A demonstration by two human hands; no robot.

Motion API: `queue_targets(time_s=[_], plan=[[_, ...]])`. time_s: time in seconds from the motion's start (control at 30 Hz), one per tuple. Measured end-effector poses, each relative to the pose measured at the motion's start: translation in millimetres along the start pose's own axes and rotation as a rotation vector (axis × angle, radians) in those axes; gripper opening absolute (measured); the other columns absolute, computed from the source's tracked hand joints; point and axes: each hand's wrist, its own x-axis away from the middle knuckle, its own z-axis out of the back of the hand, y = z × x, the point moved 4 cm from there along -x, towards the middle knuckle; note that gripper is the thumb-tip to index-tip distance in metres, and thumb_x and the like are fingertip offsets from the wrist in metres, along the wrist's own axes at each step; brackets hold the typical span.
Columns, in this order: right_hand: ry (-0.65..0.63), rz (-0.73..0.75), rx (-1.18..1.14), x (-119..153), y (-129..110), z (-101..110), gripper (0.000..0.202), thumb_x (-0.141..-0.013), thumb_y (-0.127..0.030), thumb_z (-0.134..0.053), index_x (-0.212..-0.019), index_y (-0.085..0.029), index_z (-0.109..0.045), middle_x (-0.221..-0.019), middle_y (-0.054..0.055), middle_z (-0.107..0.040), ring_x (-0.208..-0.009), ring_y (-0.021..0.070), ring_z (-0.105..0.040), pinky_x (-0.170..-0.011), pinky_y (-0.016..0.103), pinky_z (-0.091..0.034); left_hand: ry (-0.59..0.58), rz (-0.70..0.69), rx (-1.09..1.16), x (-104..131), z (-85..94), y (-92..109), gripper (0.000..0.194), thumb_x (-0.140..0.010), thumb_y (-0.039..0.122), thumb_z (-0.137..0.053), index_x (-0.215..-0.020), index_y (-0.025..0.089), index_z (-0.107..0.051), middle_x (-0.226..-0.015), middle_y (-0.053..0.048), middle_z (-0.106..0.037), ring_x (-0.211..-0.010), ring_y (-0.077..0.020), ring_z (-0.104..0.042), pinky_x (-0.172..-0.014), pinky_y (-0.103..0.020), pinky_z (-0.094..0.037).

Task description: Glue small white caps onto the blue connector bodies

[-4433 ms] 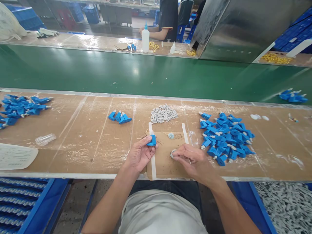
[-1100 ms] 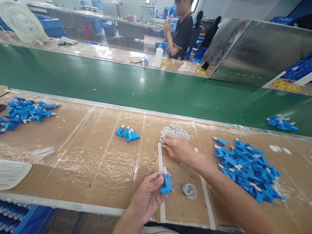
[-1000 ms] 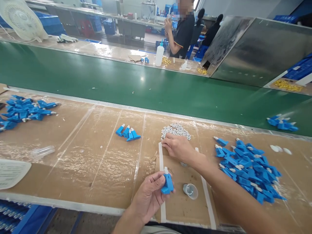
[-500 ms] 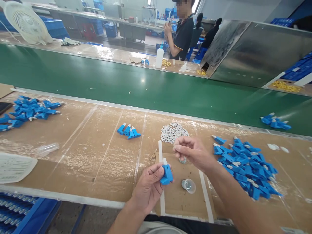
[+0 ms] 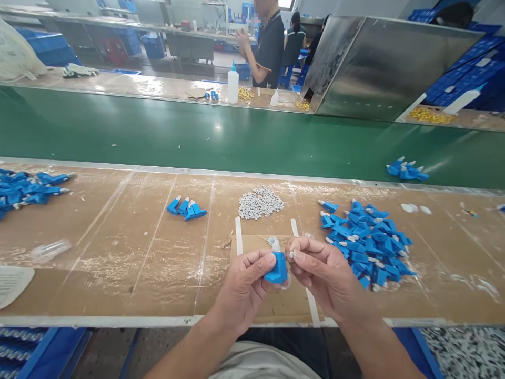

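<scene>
My left hand (image 5: 244,284) is closed round a blue plastic part (image 5: 277,269) with a white tip pointing up. Close to its right side, my right hand (image 5: 321,268) pinches a small pale grey piece (image 5: 292,254) between thumb and fingertips. The two hands are nearly together over a cardboard sheet (image 5: 272,311), and a clear plastic cup behind them is mostly hidden. Beyond the hands lies a heap of small grey pieces (image 5: 260,203). To the right is a big pile of blue parts (image 5: 371,242); a few more blue parts (image 5: 187,208) lie to the left.
A green conveyor belt (image 5: 216,137) runs across behind the bench. More blue parts lie at the far left and on the belt at right. A clear plastic tube (image 5: 51,250) lies at left. Across the belt stand a white bottle (image 5: 232,84), a metal hood (image 5: 386,68) and a person (image 5: 268,47).
My right hand has come from beside the grey heap down to the blue part, now showing a small grey piece in its pinch. The left hand keeps its hold. The camera has turned right.
</scene>
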Motion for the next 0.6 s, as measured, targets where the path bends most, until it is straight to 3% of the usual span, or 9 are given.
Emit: queue_targets(time_s=[0.13,0.23,0.4,0.6], plan=[[0.008,0.35,0.407,7,-18,4,0.007,-0.095,-0.025,-0.063,-0.091,-0.023,-0.068,-0.081,0.001,-0.057,-0.067,0.0137,-0.051,-0.06,0.028,-0.041,0.086,0.164,0.073,2,0.0,-5,0.021,-0.084,0.028,-0.072,-0.075,0.01,-0.068,-0.066,-0.002,-0.064,-0.056,-0.0072,-0.063,-0.051,-0.011,-0.048],[-0.045,0.58,0.694,11,-30,2,0.012,-0.096,-0.015,-0.059,-0.094,-0.024,-0.066,-0.083,0.003,-0.061,-0.078,0.0188,-0.055,-0.07,0.034,-0.044,0.124,0.29,0.128,4,-2.6,-7,0.019,-0.082,0.025,-0.073,-0.075,0.008,-0.068,-0.062,-0.004,-0.065,-0.049,-0.0071,-0.063,-0.046,-0.009,-0.048],[-0.132,0.735,0.852,15,-37,4,0.022,-0.092,-0.006,-0.058,-0.103,-0.024,-0.065,-0.086,0.004,-0.063,-0.077,0.0197,-0.06,-0.067,0.034,-0.048,0.137,0.392,0.194,4,-6.2,-8,0.016,-0.082,0.02,-0.072,-0.074,0.006,-0.068,-0.063,-0.006,-0.067,-0.049,-0.0085,-0.065,-0.044,-0.008,-0.05],[-0.236,0.804,1.026,17,-40,8,0.031,-0.09,-0.005,-0.058,-0.112,-0.026,-0.065,-0.089,0.006,-0.066,-0.075,0.02,-0.062,-0.066,0.034,-0.05,0.143,0.492,0.28,3,-2.0,-12,0.015,-0.081,0.016,-0.073,-0.081,0.003,-0.067,-0.068,-0.007,-0.068,-0.051,-0.0096,-0.067,-0.043,-0.007,-0.049]])
